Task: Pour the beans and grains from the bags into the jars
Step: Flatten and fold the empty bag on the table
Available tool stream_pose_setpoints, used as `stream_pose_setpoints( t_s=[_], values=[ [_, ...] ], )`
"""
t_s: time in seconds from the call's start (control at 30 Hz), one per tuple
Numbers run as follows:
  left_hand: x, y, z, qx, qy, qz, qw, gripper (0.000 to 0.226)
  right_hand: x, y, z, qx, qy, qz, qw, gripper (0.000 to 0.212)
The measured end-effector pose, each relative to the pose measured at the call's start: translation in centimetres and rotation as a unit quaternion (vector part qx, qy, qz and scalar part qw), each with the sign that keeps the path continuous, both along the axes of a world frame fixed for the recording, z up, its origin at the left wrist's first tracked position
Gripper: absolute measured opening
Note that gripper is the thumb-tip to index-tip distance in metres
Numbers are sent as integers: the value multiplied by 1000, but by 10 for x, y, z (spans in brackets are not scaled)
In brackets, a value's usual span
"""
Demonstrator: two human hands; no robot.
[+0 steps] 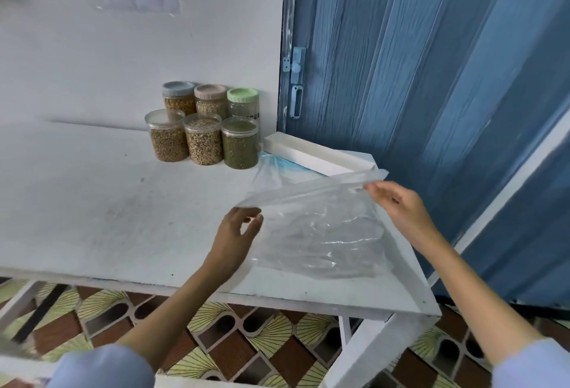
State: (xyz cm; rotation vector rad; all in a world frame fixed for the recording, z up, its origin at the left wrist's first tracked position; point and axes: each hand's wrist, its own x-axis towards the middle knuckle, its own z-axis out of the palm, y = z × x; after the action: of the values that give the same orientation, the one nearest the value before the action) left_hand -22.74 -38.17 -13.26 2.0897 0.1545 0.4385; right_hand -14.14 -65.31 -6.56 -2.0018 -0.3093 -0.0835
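At the counter's [123, 218] right end, left hand [236, 236] and right hand [398, 205] each pinch the empty bag's [317, 230] top edge, apparently clearing it away, with the filled jars [203, 137] standing by the wall.

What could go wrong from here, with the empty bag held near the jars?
The clear bag, pinched by the left hand and right hand, could sweep the front jars, which have no lids, and spill them. The bag lies near the table edge and may slide off if released.
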Motion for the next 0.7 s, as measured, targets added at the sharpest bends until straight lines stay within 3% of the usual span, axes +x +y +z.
stream_pose_setpoints(
  t_s=[0.03, 0.13, 0.23, 0.33, 0.57, 0.7],
  values=[
    [3, 0, -2, 25, -10, 1, 1000, 26, 0, 1, -1, 2, -13, 6, 1000, 19],
    [11, 2, -6, 65, -18, -16, 998, 48, 11, 6, -10, -47, -37, 15, 998, 37],
    [19, 0, -12, 115, 43, -66, 990, 58, 23, 13, -15, -132, -22, 28, 991, 45],
    [26, 4, -11, 127, 66, -72, 987, 58, 35, 19, -19, -202, -2, 14, 979, 42],
    [33, 18, -17, 226, 1, -41, 973, 38, 53, 30, -19, -298, -14, -28, 954, 28],
    [38, 23, -17, 296, -19, -6, 955, 49, 54, 30, -17, -354, -37, -64, 932, 32]
  ],
)
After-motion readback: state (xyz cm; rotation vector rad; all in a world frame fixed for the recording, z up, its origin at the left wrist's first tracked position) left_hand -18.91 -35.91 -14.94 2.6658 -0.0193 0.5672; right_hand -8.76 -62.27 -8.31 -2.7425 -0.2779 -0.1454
